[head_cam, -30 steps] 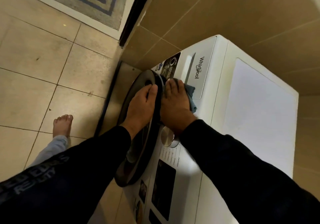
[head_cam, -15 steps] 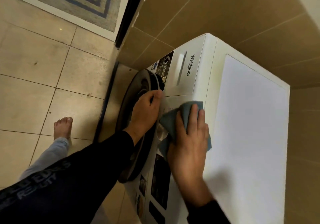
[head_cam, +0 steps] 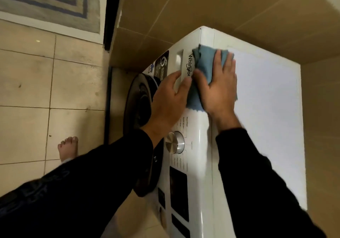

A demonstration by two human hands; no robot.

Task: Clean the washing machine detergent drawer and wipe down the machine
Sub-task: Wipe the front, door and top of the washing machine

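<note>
A white front-loading washing machine [head_cam: 266, 120] stands against a tiled wall, seen from above. Its detergent drawer [head_cam: 181, 61] at the front's upper corner is closed. My right hand [head_cam: 218, 88] lies flat with straight fingers on a blue cloth [head_cam: 206, 62], pressing it over the top front edge by the drawer. My left hand [head_cam: 170, 101] rests with relaxed fingers on the front panel, fingertips touching the drawer's face. The dark round door [head_cam: 141, 120] sits below my left hand. A silver dial [head_cam: 174, 144] shows near my left wrist.
Beige tiled walls [head_cam: 202, 7] close in behind and to the right of the machine. A dark door frame [head_cam: 112, 13] and a patterned mat [head_cam: 49, 2] lie at the far left. My bare foot [head_cam: 68, 148] stands on the tiled floor [head_cam: 27, 90].
My right hand slid the cloth from the front panel up onto the top front edge by the drawer. My left hand moved from the door rim up to the drawer's face.
</note>
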